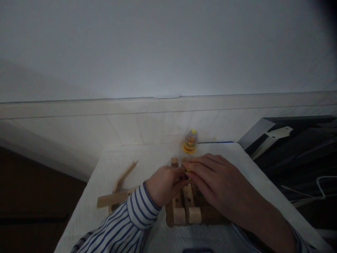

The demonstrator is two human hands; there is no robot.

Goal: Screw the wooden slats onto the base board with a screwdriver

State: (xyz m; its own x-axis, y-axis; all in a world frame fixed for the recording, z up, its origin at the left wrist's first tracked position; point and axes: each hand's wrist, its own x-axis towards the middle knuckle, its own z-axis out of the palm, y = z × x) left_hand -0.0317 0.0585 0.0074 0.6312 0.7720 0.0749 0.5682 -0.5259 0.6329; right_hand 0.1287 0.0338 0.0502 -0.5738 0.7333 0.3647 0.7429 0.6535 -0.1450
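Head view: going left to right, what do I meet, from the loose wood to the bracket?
Loose wood → left hand → right hand → bracket.

A head-worn camera looks forward and down from above the near side of the worktop (154,154), facing the wall (168,49); the hands (214,181) sit close, though dimness makes its exact tilt uncertain.
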